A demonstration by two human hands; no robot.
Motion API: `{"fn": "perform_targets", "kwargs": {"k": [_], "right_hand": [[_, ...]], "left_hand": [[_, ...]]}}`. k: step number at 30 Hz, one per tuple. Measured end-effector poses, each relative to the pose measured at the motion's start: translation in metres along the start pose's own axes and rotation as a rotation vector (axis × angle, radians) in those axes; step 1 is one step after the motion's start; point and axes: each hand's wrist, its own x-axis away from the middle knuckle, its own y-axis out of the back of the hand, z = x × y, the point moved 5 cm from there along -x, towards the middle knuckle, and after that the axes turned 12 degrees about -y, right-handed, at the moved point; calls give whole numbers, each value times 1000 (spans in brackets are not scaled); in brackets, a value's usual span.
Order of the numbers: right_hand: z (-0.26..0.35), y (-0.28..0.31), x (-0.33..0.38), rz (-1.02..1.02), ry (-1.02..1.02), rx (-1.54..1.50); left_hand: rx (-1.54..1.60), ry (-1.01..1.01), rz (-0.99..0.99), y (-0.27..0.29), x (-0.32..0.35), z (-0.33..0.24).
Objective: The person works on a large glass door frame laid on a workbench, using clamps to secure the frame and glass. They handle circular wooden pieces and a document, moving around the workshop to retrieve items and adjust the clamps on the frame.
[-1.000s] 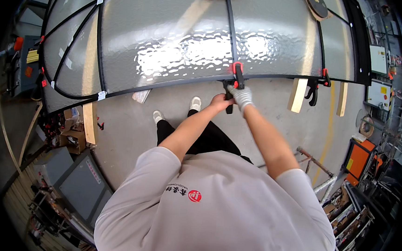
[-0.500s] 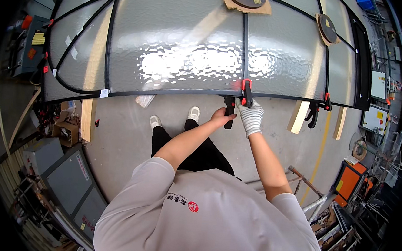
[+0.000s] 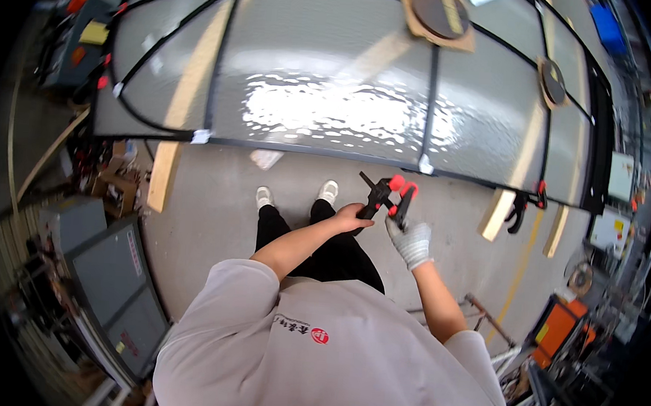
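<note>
Here's the black bar clamp with red pads (image 3: 376, 199), held in the air just off the near edge of the large grey textured-glass panel with black strips (image 3: 314, 47)! The bare left hand (image 3: 352, 218) is curled closed round its black handle; the right hand in a grey-white striped glove (image 3: 411, 244) has fingers drawn in on the clamp's other arm, below a red pad. A white tape patch (image 3: 425, 165) sits on the near edge, just beyond. Toward the near right corner, a second black-and-red clamp (image 3: 518, 210) hangs at that edge, beside a pale squared timber beam (image 3: 497, 216) jutting from underneath. Up top, a round brown disc (image 3: 438, 12) lies on cardboard.
</note>
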Motion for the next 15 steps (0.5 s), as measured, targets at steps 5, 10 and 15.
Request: {"fn": "perform_targets", "kwargs": {"k": [5, 10, 15], "right_hand": [[16, -61, 27, 277, 131, -159], [42, -124, 44, 530, 127, -189], [114, -125, 66, 552, 178, -63]], "left_hand": [[-447, 145, -156, 103, 81, 35], [-725, 505, -253, 191, 206, 77], [-966, 620, -284, 299, 349, 133]]}}
